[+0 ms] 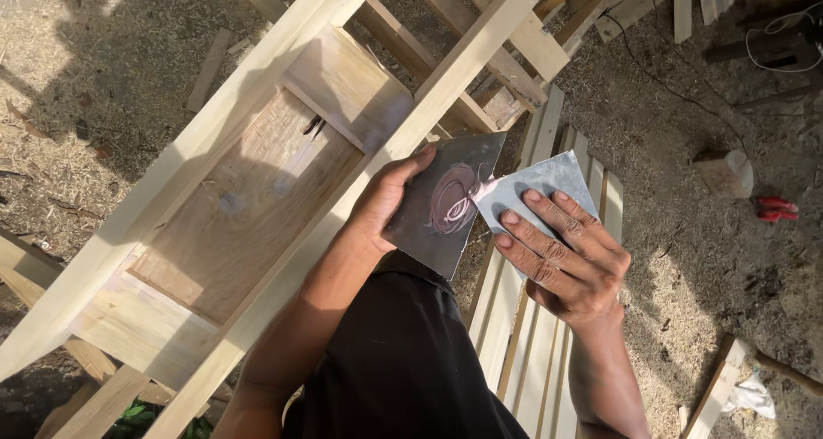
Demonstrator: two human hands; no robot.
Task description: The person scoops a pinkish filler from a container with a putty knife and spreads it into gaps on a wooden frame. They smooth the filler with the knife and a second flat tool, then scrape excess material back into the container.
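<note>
Hidden: both forearms run out at the bottom edge; the left hand [384,201] has its fingers tucked behind the plate [446,203], only the thumb shows
Left hand: closed on the plate's left edge, holding it tilted beside the frame [257,182]
Right hand: the right hand [561,255] lies flat, fingers pressed on the blade [536,190], pinching it
Blade and plate: the blade's left corner touches the paste [454,201] at the plate's middle
Plate: dark grey, square, smeared with a pinkish swirl
Blade: pale grey, trapezoid, thin
Around: pale slats [531,353] below the hands; sawdust floor [686,259]; red tool [776,209] well apart at right
</note>
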